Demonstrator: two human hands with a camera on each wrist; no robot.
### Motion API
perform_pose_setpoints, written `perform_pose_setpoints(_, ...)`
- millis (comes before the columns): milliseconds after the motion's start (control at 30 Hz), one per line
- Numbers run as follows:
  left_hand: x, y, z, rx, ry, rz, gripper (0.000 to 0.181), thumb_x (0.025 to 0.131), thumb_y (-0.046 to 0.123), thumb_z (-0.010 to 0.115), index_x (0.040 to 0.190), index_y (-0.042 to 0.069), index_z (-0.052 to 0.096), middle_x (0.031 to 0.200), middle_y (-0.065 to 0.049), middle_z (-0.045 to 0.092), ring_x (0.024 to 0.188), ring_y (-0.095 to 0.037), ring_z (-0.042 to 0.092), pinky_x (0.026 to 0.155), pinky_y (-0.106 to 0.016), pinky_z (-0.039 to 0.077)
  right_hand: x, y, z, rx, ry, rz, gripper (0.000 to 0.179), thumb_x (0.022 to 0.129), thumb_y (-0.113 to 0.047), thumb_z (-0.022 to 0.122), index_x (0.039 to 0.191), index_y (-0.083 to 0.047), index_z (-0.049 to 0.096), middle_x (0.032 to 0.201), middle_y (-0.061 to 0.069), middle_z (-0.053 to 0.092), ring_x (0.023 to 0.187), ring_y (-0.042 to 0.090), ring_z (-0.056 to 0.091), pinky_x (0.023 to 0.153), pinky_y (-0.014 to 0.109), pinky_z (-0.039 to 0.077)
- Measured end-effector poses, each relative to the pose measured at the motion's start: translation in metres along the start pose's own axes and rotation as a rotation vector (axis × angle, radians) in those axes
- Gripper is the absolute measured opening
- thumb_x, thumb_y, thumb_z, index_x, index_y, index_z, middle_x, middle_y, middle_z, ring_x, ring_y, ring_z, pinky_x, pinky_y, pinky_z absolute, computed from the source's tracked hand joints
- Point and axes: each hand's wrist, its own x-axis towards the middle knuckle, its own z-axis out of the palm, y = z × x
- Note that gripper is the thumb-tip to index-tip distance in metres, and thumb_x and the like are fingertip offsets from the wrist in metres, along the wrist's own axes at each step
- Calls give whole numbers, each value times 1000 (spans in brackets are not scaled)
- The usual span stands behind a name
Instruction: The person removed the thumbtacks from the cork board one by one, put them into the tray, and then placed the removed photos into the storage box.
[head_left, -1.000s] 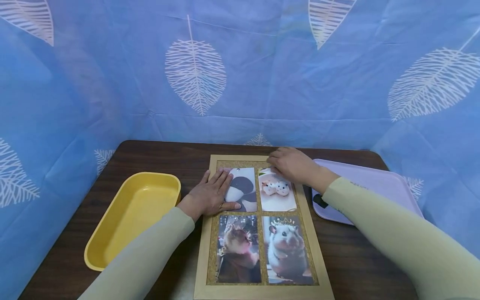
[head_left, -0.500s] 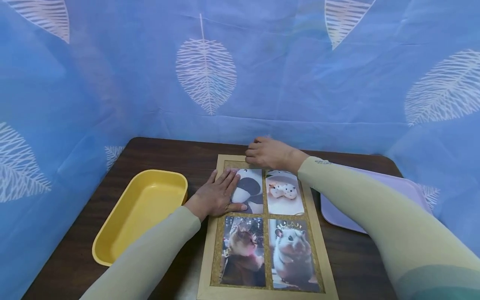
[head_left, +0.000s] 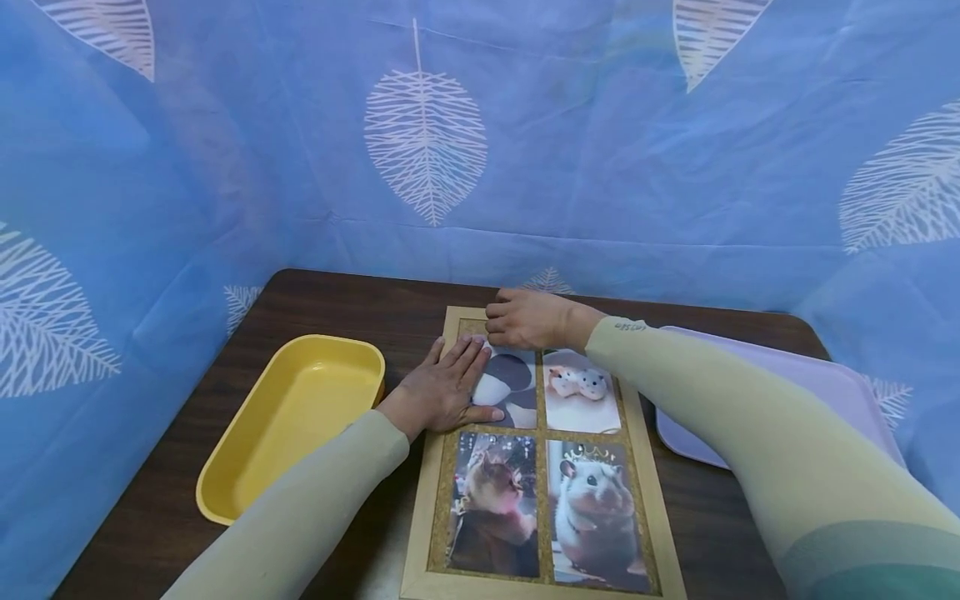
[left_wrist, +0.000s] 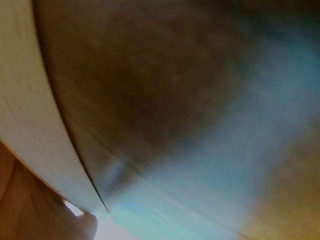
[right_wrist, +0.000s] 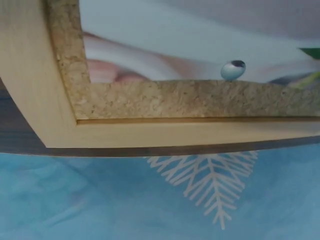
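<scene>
While your left hand [head_left: 446, 385] lay spread, your right hand [head_left: 528, 318] was busy at the top of the upper-left picture [head_left: 517, 371]

As far as the views showed, the laying-out looked done: four pictures lay in two rows on the wood-framed corkboard [head_left: 480, 587], at the lower centre of the head view on the dark table [head_left: 405, 300]. What was left seemed to be fastening at the upper left. A round, shiny pin [right_wrist: 233, 70] sat at the top edge of the upper-right picture [head_left: 581, 408]; any pin under your right hand was hidden, and pins on the lower pair were too small to confirm.

Your left hand was open wide, palm down across the upper-left picture and the board's left border. Your right hand was narrow and curled; whether it pinched anything, you could not have told from these views.

The upper-left picture, partly covered, showed a large grey rounded shape beside white; the upper-right picture, two pale, speckled little figures. The lower-left picture [head_left: 495, 517] was dark with a pinkish animal, and the lower-right picture [head_left: 600, 517] had a pale, crowned rodent. All four looked flat, with cork showing between them.
</scene>
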Motion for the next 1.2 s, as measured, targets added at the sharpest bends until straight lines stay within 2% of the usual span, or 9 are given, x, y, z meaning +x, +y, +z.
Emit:
perform_pose_setpoints(233,-2,2,-2,-1,10,4,104,97,86,17,170,17,-9,177,-3,-15,164,-24,-12,132,-56,-4,2,0,4,-16,9,-25,16,105,-23,63,116,-19,74,115,-2,73,108,21,60,90,42,46)
perform_pose_setpoints(433,2,2,1,-14,5,3,104,97,87,18,170,18,-9,177,-3,-16,164,-24,-14,132,-56,-7,1,2,6,-12,9,-26,13,105,-24,64,112,-19,74,112,-3,73,103,21,58,86,41,44)
perform_pose_setpoints(633,7,2,4,-22,-16,1,104,96,87,17,168,19,-14,175,-2,-20,163,-23,-18,131,-55,-10,-1,3,8,16,16,-36,14,105,-22,64,115,-18,74,114,-2,74,105,21,60,86,42,46)
perform_pose_setpoints(1000,1,1,2,-16,9,-2,104,98,85,18,170,16,-10,177,-5,-16,164,-25,-14,132,-55,-6,3,5,9,73,44,-19,17,106,-25,63,117,-18,75,116,-2,75,107,22,61,87,43,46)
perform_pose_setpoints(1200,-2,1,0,-17,20,4,103,99,84,19,170,14,-6,178,-6,-12,165,-26,-11,132,-56,-3,4,3,11,91,25,11,14,105,-22,64,113,-17,75,113,-2,75,105,22,61,88,42,48)
